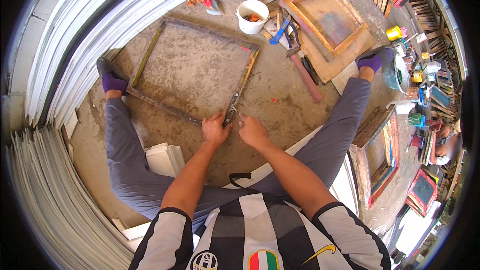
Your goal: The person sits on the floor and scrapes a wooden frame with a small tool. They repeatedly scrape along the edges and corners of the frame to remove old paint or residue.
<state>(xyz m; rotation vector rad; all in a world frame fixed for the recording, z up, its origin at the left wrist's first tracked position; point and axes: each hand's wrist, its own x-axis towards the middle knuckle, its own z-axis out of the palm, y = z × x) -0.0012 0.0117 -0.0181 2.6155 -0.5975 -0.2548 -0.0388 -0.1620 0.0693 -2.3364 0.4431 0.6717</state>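
A large worn wooden frame (150, 52) lies flat on the concrete floor between my spread legs. My left hand (215, 129) presses on its near corner, fingers curled over the wood. My right hand (252, 131) is closed just right of that corner and holds a small dark tool (232, 111) against the frame's right rail; the tool is too small to name.
A white bucket (252, 16) stands beyond the frame. A hammer (305, 74) and blue-handled pliers (279, 32) lie by another wooden frame (327, 17). Stacks of white boards (100, 25) curve along the left. More frames (382, 157) and paint pots (415, 119) crowd the right.
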